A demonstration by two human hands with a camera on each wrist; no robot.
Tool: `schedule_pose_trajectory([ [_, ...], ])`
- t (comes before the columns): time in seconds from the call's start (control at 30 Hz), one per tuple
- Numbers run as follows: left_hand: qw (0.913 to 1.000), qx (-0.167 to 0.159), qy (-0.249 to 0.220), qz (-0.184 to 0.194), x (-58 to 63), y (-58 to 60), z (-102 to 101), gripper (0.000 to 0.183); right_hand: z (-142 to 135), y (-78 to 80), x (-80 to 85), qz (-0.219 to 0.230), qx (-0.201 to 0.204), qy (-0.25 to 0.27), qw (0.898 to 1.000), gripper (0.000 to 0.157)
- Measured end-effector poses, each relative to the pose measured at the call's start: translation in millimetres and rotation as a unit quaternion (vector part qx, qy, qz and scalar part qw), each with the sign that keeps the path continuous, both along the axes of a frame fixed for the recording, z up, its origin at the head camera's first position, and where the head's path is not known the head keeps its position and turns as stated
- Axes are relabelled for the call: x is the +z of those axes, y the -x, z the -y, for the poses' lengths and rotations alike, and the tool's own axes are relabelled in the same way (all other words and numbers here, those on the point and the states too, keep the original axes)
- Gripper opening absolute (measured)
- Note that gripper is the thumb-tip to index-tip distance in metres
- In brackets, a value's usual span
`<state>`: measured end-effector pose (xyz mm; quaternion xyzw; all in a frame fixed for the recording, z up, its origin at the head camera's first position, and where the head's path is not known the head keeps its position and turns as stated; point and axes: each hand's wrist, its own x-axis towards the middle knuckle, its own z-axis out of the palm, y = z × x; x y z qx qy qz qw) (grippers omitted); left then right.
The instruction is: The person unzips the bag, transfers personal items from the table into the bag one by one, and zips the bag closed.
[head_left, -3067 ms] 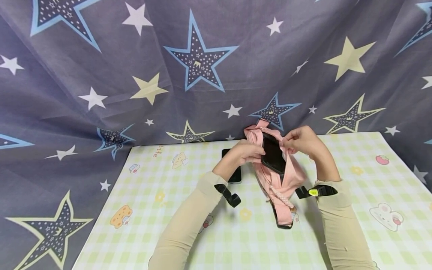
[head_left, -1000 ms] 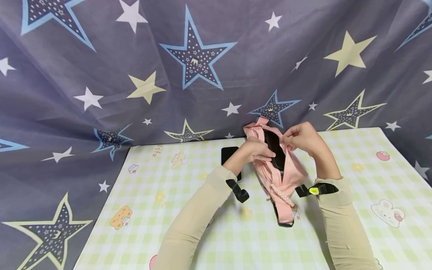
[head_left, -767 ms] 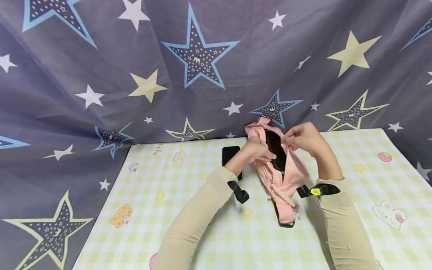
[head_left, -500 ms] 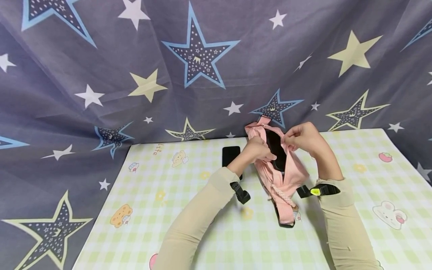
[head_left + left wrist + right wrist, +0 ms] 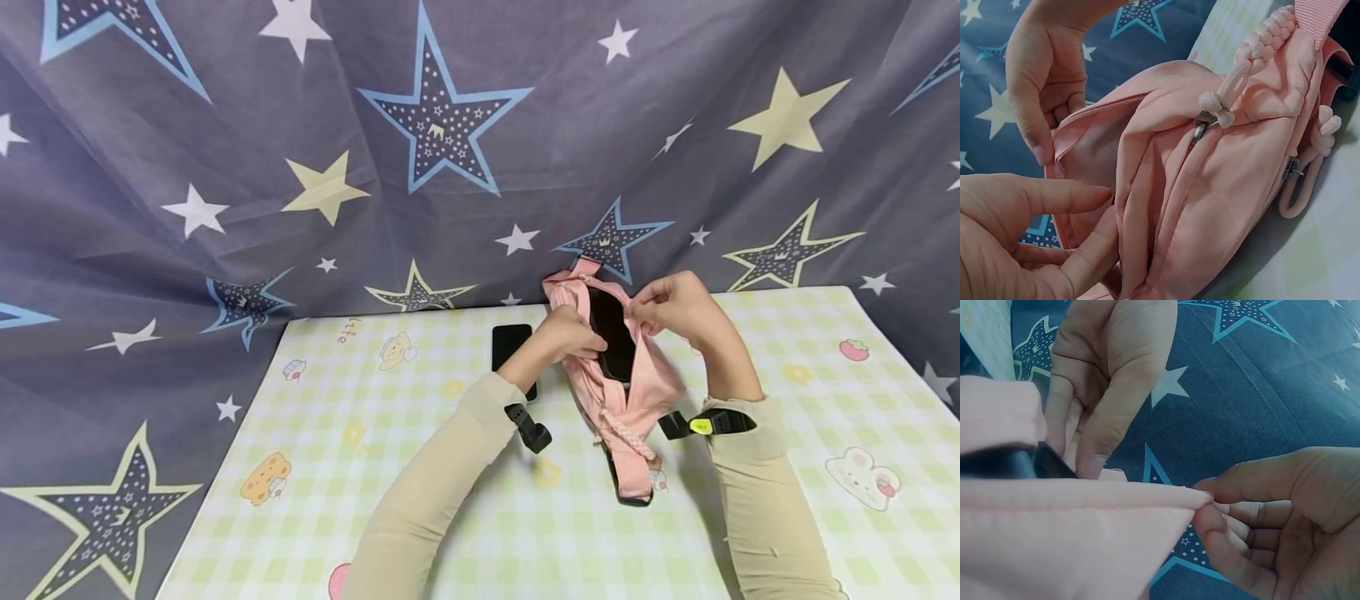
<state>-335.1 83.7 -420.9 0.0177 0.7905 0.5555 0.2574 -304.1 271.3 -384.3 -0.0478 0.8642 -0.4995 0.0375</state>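
Observation:
A pink sling bag (image 5: 660, 385) lies on the table with its zipped mouth spread wide. Inside that mouth sits a black phone (image 5: 613, 321), its dark glossy face showing in the head view. My left hand (image 5: 564, 335) reaches over the bag's left side and pinches the phone's near edge; in the left wrist view thumb and forefinger meet by the inner folds. From the right, my right hand (image 5: 677, 310) pinches the rim of the opening, and the right wrist view shows the fabric (image 5: 1166, 495) drawn taut. The phone's lower part is hidden in the bag.
Another black phone (image 5: 513, 340) lies left of the bag, partly under my left forearm. A braided cord (image 5: 628, 435) and a buckled strap (image 5: 634, 479) trail toward me. The checked tabletop (image 5: 315, 500) ends at a star-patterned curtain (image 5: 465, 233) behind.
Compared with three seconds ago, the phone has sunk deeper into the bag. My left hand has shifted slightly right over the opening, while my right hand keeps its pinch on the rim.

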Motion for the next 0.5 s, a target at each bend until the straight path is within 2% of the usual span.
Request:
schedule_pose_trajectory([
  [0.07, 0.9999, 0.001, -0.012, 0.001, -1.2, 0.7, 2.5, 0.006, 0.5, -0.4, -0.3, 0.000, 0.001, 0.001, 1.000, 0.020],
  [0.23, 0.9995, 0.000, -0.025, -0.017, 1.0, 2.4, 13.8, 0.021, 1.4, -0.5, -0.8, 0.000, 0.002, 0.000, 1.000, 0.020],
  [0.4, 0.9991, 0.004, -0.023, -0.036, 10.6, 4.3, 31.0, 0.013, 1.6, 0.9, -1.8, 0.002, 0.004, 0.003, 1.000, 0.020],
  [0.5, 0.9980, 0.013, -0.012, -0.060, 15.2, 4.9, 41.4, 0.016, 1.3, 0.6, -2.4, 0.002, 0.002, 0.001, 1.000, 0.020],
])
